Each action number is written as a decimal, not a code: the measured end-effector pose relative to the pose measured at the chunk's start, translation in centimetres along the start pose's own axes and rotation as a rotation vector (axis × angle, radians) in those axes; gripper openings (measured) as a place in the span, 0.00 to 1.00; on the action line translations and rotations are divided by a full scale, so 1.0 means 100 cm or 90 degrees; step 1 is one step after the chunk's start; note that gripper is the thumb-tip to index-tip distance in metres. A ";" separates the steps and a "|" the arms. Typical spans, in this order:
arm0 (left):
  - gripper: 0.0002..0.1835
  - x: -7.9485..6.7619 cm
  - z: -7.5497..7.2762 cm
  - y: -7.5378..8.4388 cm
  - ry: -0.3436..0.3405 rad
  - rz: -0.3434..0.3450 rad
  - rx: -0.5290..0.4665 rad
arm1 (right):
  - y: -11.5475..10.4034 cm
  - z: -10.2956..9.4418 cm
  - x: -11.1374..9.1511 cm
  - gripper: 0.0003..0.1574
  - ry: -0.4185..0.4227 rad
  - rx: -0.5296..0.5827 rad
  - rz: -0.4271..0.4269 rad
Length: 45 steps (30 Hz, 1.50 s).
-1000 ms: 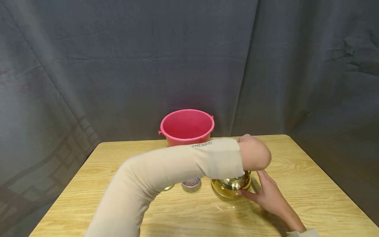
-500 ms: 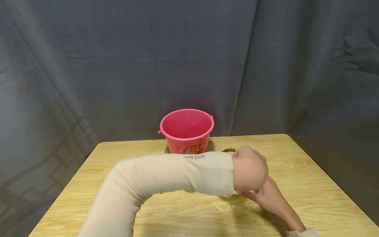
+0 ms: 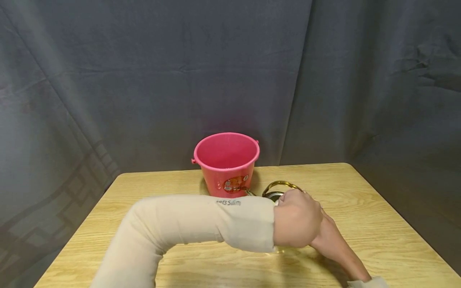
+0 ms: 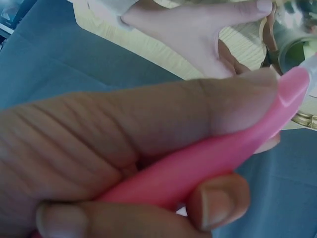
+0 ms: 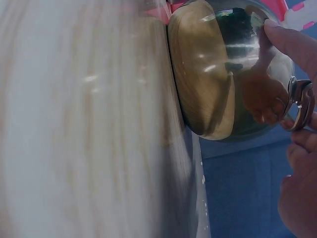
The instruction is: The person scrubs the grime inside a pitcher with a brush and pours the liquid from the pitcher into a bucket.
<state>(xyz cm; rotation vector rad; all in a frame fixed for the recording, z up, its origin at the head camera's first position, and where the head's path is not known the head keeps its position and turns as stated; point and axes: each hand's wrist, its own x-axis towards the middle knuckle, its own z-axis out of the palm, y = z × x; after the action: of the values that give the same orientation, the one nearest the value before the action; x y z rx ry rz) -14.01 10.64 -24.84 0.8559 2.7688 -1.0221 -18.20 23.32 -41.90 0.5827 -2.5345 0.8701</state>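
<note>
Across the near half of the wooden table point(image 3: 201, 268), a pale sleeve point(image 3: 194, 224) leads from the left to the left hand point(image 3: 299, 220), which grips a pink handle point(image 4: 188, 173), thumb along the top and fingers closed beneath, a hold that probably gives firm control of the angle. The handle slants toward the open mouth of a brass-coloured pot point(image 5: 203, 74) and ends in a paler part point(image 4: 311, 69); what sits at the tip, and how deep it reaches, I can't fairly tell, since the frame cuts it off. The pot stands upright on the table, right of centre, largely covered by the left hand as seen from the head. Partly behind that hand, the right hand point(image 3: 328, 240) holds the pot from its outer side, thumb laid on the shiny wall and fingers by the metal hinge point(image 5: 299, 101), likely to keep so smooth and round a body from sliding or turning. The carrying handle point(image 3: 282, 183) arches at the far side of the mouth, leaving the near side free. Farther back, the spout point(image 3: 249, 192) points toward a pink bucket point(image 3: 214, 180), perhaps set there to be reachable yet clear of the arms. Last hangs a grey curtain point(image 3: 180, 100), seemingly a plain backdrop.
</note>
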 end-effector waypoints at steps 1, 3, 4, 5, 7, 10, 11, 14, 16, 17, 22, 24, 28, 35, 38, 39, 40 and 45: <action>0.06 -0.001 0.002 -0.001 0.005 0.016 0.023 | 0.000 0.000 0.000 0.52 -0.001 0.000 -0.007; 0.10 -0.004 0.004 -0.002 0.008 0.041 0.055 | 0.001 0.000 0.000 0.55 -0.005 0.000 -0.016; 0.12 -0.005 0.005 -0.003 0.008 0.047 0.064 | 0.001 -0.001 0.000 0.55 -0.007 0.004 -0.018; 0.15 -0.006 0.006 -0.003 0.008 0.048 0.070 | 0.000 -0.001 0.000 0.56 -0.006 0.008 -0.016; 0.19 -0.007 0.008 -0.004 0.017 0.050 0.075 | 0.000 -0.001 0.000 0.57 -0.007 0.012 -0.004; 0.18 -0.008 0.011 -0.004 0.019 0.047 0.053 | -0.002 -0.002 0.001 0.59 -0.016 0.033 0.023; 0.17 -0.009 0.012 -0.005 0.018 0.047 0.045 | -0.002 -0.002 0.001 0.59 -0.018 0.041 0.031; 0.14 -0.010 0.014 -0.006 0.014 0.052 0.028 | -0.002 -0.002 0.001 0.62 -0.026 0.067 0.049; 0.15 -0.011 0.016 -0.008 0.020 0.060 0.031 | -0.002 -0.001 0.002 0.63 -0.023 0.071 0.052; 0.17 -0.012 0.018 -0.009 0.026 0.066 0.035 | -0.002 -0.001 0.002 0.64 -0.022 0.073 0.051; 0.19 -0.018 0.026 -0.018 0.081 0.070 0.026 | -0.003 -0.001 0.002 0.64 -0.016 0.072 0.047; 0.17 -0.020 0.029 -0.022 0.103 0.068 0.015 | -0.003 -0.001 0.001 0.64 -0.014 0.070 0.048; 0.11 -0.023 0.036 -0.029 0.142 0.075 -0.002 | -0.003 -0.001 0.002 0.64 -0.012 0.065 0.053; 0.08 -0.028 0.044 -0.040 0.151 0.065 -0.043 | -0.005 -0.001 0.001 0.65 -0.018 0.052 0.085; 0.06 -0.031 0.048 -0.044 0.171 0.059 -0.066 | -0.006 0.000 0.001 0.65 -0.021 0.053 0.096; 0.05 -0.032 0.050 -0.045 0.185 0.060 -0.065 | -0.006 0.000 0.001 0.65 -0.021 0.053 0.096; 0.04 -0.033 0.051 -0.046 0.198 0.061 -0.063 | -0.006 0.000 0.001 0.65 -0.020 0.051 0.097; 0.04 -0.035 0.060 -0.053 0.253 0.061 -0.047 | -0.005 0.000 0.001 0.65 -0.018 0.048 0.099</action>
<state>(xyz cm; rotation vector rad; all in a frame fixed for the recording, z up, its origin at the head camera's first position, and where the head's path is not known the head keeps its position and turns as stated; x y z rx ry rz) -14.56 2.01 -25.56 1.2925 3.0170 -0.8018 -18.03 22.91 -41.60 0.4264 -2.6095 1.0218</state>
